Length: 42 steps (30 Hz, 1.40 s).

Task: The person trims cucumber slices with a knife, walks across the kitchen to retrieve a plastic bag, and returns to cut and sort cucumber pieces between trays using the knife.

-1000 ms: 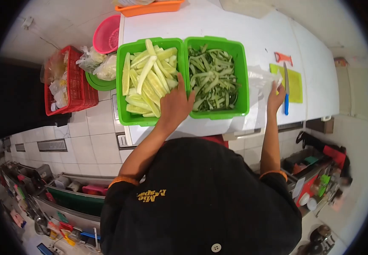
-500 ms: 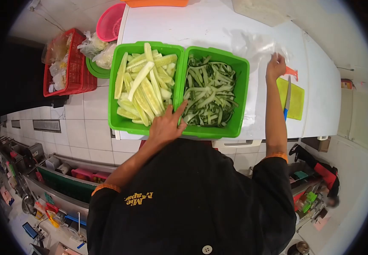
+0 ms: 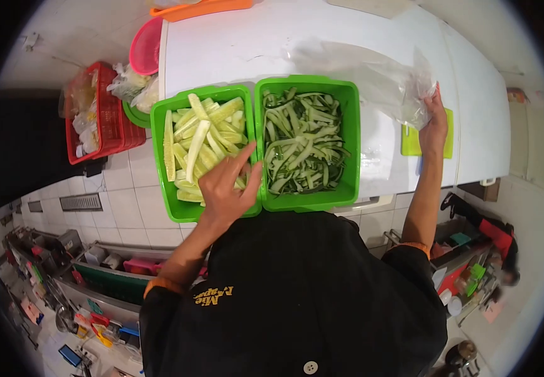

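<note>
My left hand (image 3: 229,188) hovers over the near right corner of a green bin (image 3: 160,182), fingers spread and holding nothing. Long pieces of peeled cucumber (image 3: 197,147) fill that bin. Beside it, a second green bin (image 3: 352,144) contains dark-edged strips of cucumber peel (image 3: 303,144). Over on the right, my right hand (image 3: 434,125) is closed on a clear plastic bag (image 3: 404,85), which trails left above the white tabletop (image 3: 272,41). Behind this hand lies a yellow-green cutting board (image 3: 411,141), partly covered; the knife on it is mostly hidden.
At the left stand a red crate (image 3: 102,119) with bagged items, a pink basin (image 3: 146,47) and more plastic bags (image 3: 127,81). An orange tray (image 3: 203,9) sits at the table's far edge. Another person (image 3: 498,239) is at the far right.
My right hand has moved right and drawn the plastic bag up off the tabletop. The left bin has turned slightly, opening a gap between the bins. My left hand's fingers have spread.
</note>
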Motion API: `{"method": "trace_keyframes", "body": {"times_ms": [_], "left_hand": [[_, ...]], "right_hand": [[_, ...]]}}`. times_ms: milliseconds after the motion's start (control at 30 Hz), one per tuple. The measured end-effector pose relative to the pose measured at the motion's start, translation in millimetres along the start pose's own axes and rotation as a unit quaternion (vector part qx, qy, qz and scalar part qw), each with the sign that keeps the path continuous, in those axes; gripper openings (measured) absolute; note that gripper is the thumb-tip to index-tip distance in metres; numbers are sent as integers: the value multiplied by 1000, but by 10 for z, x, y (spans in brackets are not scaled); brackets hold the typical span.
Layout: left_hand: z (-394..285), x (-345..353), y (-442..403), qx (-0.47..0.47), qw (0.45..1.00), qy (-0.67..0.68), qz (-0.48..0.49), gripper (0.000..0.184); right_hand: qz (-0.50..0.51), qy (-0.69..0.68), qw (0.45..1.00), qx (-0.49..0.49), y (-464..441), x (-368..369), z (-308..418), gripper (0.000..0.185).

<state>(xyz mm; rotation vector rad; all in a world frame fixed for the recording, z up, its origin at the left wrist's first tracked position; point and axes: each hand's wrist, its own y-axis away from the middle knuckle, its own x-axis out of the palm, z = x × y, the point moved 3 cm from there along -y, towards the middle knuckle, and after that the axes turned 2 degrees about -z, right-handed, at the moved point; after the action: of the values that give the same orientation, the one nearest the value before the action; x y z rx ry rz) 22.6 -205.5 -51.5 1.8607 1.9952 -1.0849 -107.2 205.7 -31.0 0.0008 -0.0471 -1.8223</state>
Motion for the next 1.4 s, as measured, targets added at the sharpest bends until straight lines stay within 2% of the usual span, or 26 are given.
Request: {"method": "trace_keyframes", "body": {"times_ms": [100, 167, 200, 267, 300, 333, 367, 400, 433, 467, 500, 600, 667, 733, 800, 867, 900, 967, 1000, 1067, 1100, 1200, 1267, 1333, 1400], "left_hand": [[-521, 50, -839, 147, 984, -22, -103, 64], [-643, 283, -1252, 214, 971, -54, -92, 72], [-675, 414, -1385, 232, 970, -64, -30, 73], [-620, 562, -1567, 222, 968, 63, 98, 78], [-484, 590, -1622, 191, 947, 199, 167, 80], [-404, 576, -1671, 157, 901, 327, 237, 83], [-536, 303, -1614, 191, 921, 289, 180, 73], [-471, 213, -1535, 64, 836, 513, 183, 74], [-356, 188, -1420, -71, 691, 698, 173, 76], [-214, 228, -1316, -200, 497, 831, 150, 80], [-28, 442, -1162, -222, 392, 849, 276, 93], [-80, 972, -399, -356, 315, 796, 375, 92], [73, 912, -167, -290, 190, 870, 351, 90], [134, 588, -199, -196, 164, 926, 278, 86], [281, 110, -335, -75, 236, 957, 152, 81], [239, 268, -161, -146, 551, 815, 107, 73], [199, 431, -47, -176, 683, 704, 82, 69], [312, 979, 133, -232, 676, 698, 31, 66], [509, 1455, 253, -257, 539, 802, 8, 69], [455, 1499, 197, -233, 363, 900, 69, 73], [195, 1008, 15, -192, 336, 910, 149, 75], [-94, 330, -150, -159, 273, 909, 273, 86], [-211, 146, -211, -157, 303, 898, 278, 83], [-313, 39, -181, -148, 390, 876, 241, 69], [-212, 134, -130, -251, 537, 782, 194, 52]], "right_hand": [[222, -116, 967, 48, 231, 91, 421, 56], [407, -282, 867, 50, 523, 485, 934, 65], [407, -272, 872, 16, 598, 495, 1055, 68], [401, -252, 879, -51, 758, 511, 1295, 80], [301, -169, 936, -70, 804, 266, 1296, 83], [264, -179, 945, -73, 863, 93, 1243, 87], [227, -188, 952, -77, 923, -80, 1191, 91], [190, -196, 959, -81, 988, -254, 1139, 96], [201, -227, 949, -84, 1061, -256, 1081, 96], [213, -259, 938, -86, 1135, -257, 1025, 96], [192, -270, 940, -80, 1175, -227, 911, 95], [143, -299, 942, -48, 1243, -77, 565, 95], [116, -316, 941, -24, 1242, 23, 389, 95], [110, -296, 949, -13, 1270, -74, 323, 94], [112, -296, 948, -8, 1290, -87, 288, 93], [116, -321, 940, -9, 1317, -34, 266, 93], [126, -326, 937, 11, 1341, 71, 271, 93], [93, -337, 937, 15, 1307, 161, 115, 94], [76, -342, 936, 16, 1269, 154, 19, 95], [125, -288, 949, -7, 1249, 156, -14, 102], [130, -268, 955, -6, 1278, 205, 27, 103], [125, -223, 966, 21, 1370, 323, 149, 107], [143, -199, 969, 41, 1363, 291, 103, 106], [150, -127, 977, 80, 1406, 304, 61, 104], [164, -84, 976, 118, 1418, 249, -39, 101]]}}
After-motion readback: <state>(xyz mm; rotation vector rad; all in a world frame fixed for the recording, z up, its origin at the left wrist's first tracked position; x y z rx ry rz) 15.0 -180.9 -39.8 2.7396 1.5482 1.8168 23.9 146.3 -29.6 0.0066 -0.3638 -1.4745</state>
